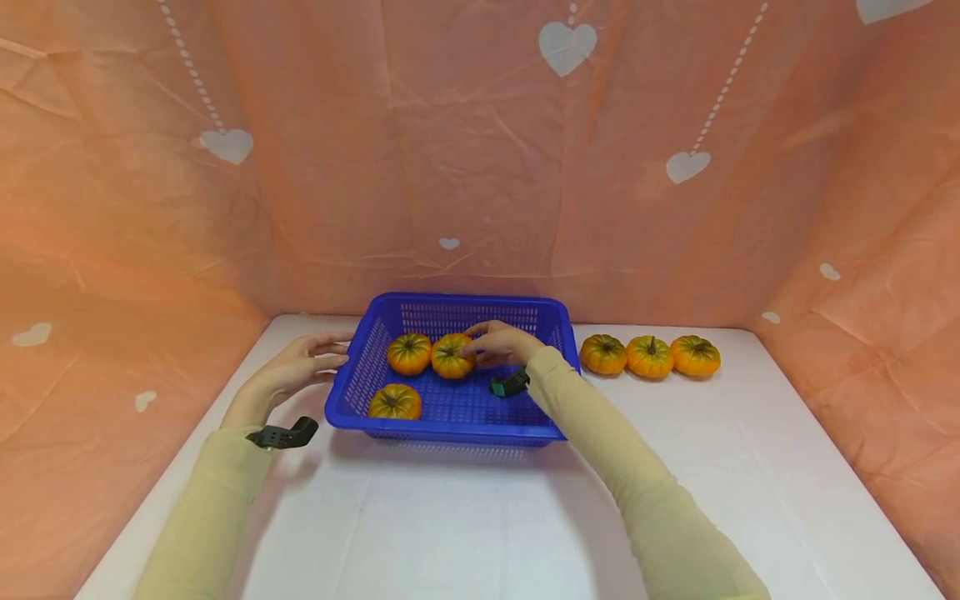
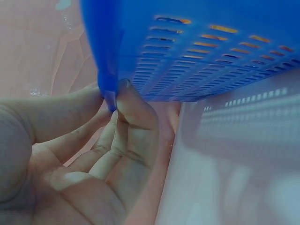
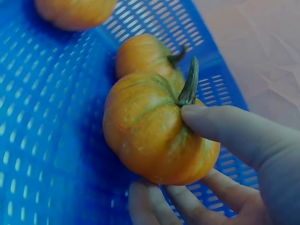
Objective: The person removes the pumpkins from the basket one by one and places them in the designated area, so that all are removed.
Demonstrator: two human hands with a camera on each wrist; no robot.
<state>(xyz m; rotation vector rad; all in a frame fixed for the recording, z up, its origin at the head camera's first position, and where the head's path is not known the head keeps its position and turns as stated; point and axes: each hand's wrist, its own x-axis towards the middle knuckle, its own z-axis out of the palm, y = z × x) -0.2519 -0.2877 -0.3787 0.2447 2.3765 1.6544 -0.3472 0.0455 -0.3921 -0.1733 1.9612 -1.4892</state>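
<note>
A blue plastic basket [image 1: 465, 430] stands on the table with several small orange pumpkins in it. My left hand [image 1: 288, 371] is at its left side; the left wrist view shows thumb and fingers pinching the rim [image 2: 101, 42]. Inside the basket, my right hand [image 1: 504, 343] grips a pumpkin [image 3: 157, 131], thumb beside its green stem and fingers round the lower side. Right beside that one sits a second pumpkin [image 1: 409, 354], toward the left wall. Another pumpkin [image 1: 395, 402] lies in the front left corner, partly hidden by the front rim.
To the right of the basket, a pumpkin [image 1: 603, 355], a second pumpkin [image 1: 649, 357] and a third pumpkin [image 1: 695, 357] stand in a row on the white table [image 1: 420, 525]. A pinkish-orange curtain [image 1: 480, 167] with white hearts encloses the back and sides.
</note>
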